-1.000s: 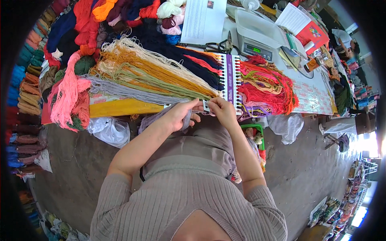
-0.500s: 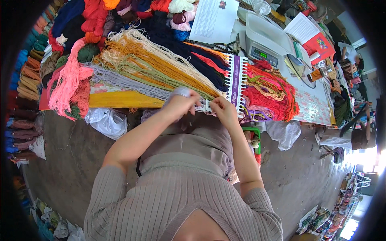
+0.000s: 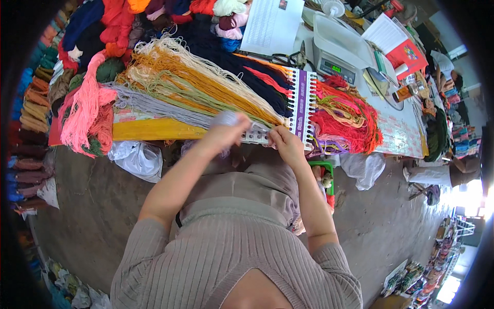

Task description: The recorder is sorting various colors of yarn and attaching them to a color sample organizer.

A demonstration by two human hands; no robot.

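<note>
My left hand [image 3: 225,131], smeared by motion, is closed round a bundle of pale lavender yarn [image 3: 159,105] near the table's front edge. To its right, my right hand [image 3: 286,143] pinches the end of a white strip with round holes [image 3: 254,136]; its fingertips hide exactly what lies between them. A pale strand runs between the two hands. Just beyond my right hand lies a white and purple thread card [image 3: 300,103] with holes along both sides. Mustard yarn [image 3: 206,87], cream yarn [image 3: 226,74] and navy yarn [image 3: 252,77] fan out leftward from it.
Red and pink yarn [image 3: 342,121] spreads right of the card. Behind stand a digital scale [image 3: 337,69] with a clear tub [image 3: 342,38], scissors [image 3: 288,59] and a printed sheet [image 3: 271,26]. A pink skein [image 3: 85,113] hangs over the left edge. A green basket [image 3: 329,177] stands below.
My left hand has moved slightly left and up, its fingers now closed over the lavender yarn. My right hand stays almost in place at the strip.
</note>
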